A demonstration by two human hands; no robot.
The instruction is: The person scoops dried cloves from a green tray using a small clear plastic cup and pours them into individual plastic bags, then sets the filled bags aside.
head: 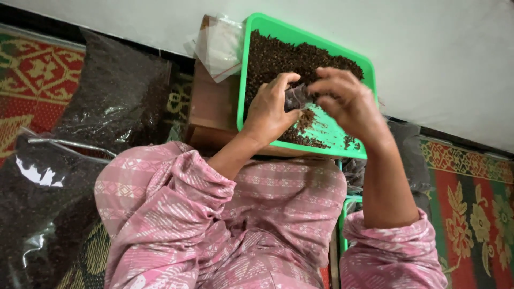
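Hands meet over a green tray (248, 69) heaped with small dark brown seeds (289, 56). The left hand (270, 109) pinches a small clear pouch (295, 96) between thumb and fingers (286, 79), holding it just above the tray's bare lower part. The right hand (345, 101) is at the pouch's other side, fingers curled and touching its mouth; whether they pinch seeds I cannot tell. The pouch looks partly filled with dark seeds. The tray rests on a brown box (211, 104), with a few empty clear bags (217, 45) just beside its upper left corner. Large plastic sacks (115, 91) of the same dark seeds lie on the patterned mat (32, 75) to the left. Pink patterned sleeves (160, 192) cover both arms.
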